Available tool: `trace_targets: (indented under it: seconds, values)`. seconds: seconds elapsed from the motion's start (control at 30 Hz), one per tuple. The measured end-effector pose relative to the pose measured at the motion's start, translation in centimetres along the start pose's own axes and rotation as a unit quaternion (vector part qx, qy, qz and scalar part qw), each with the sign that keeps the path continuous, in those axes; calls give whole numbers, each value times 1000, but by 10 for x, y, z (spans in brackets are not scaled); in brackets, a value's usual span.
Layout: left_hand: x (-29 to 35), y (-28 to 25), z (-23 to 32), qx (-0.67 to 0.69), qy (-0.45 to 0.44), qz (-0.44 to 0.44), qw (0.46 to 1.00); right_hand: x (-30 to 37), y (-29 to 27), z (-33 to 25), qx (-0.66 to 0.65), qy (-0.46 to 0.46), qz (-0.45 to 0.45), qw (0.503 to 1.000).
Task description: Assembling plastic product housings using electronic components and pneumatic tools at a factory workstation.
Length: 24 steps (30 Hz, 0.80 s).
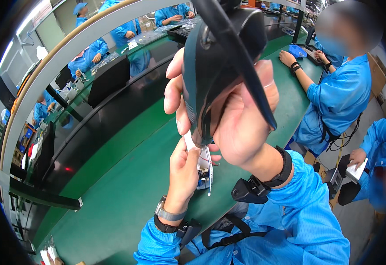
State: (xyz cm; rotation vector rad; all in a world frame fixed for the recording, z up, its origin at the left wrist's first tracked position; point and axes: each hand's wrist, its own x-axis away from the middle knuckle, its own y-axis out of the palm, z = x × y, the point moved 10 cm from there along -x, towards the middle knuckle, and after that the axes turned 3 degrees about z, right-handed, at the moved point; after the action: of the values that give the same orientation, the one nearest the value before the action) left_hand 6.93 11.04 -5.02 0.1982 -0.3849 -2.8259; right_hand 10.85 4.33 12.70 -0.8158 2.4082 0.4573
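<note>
My right hand (246, 119) is wrapped round a bulky black and dark green hand-held tool (210, 66) whose body tapers down to a narrow nose. Its exact kind is not clear from here. Below that nose, my left hand (184, 165) grips a small white plastic housing (205, 161), thumb on the near side and fingertips showing beyond it. Thin dark wires and a blue and black part sit inside the open housing, and a thin white strand hangs from its lower end. The tool's tip is close to the housing; whether they touch is hidden.
Beneath my hands runs a green work surface (126, 190). A black conveyor edge (126, 90) curves along the left. At the right a person in blue (338, 92) works at the same bench, beside a blue tray (296, 51). A grey frame (47, 57) arches on the left. A black cable (250, 66) crosses before the tool.
</note>
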Motion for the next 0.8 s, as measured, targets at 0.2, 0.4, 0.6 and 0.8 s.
trace_targets:
  seconds: [0.2, 0.4, 0.6, 0.8]
  values:
    - [-2, 2, -2, -13, -12, 1, 1000, 1, -5, 19, -180, -25, -29, 983]
    - [1, -8, -8, -35, 21, 12, 999, 6, 5, 15, -79, 8, -54, 995]
    - [3, -11, -5, -18, 39, 31, 999, 12, 10, 27, -15, 36, -80, 996]
    - [2, -13, -8, -23, 40, 38, 998, 9, 8, 27, -19, 20, -63, 998]
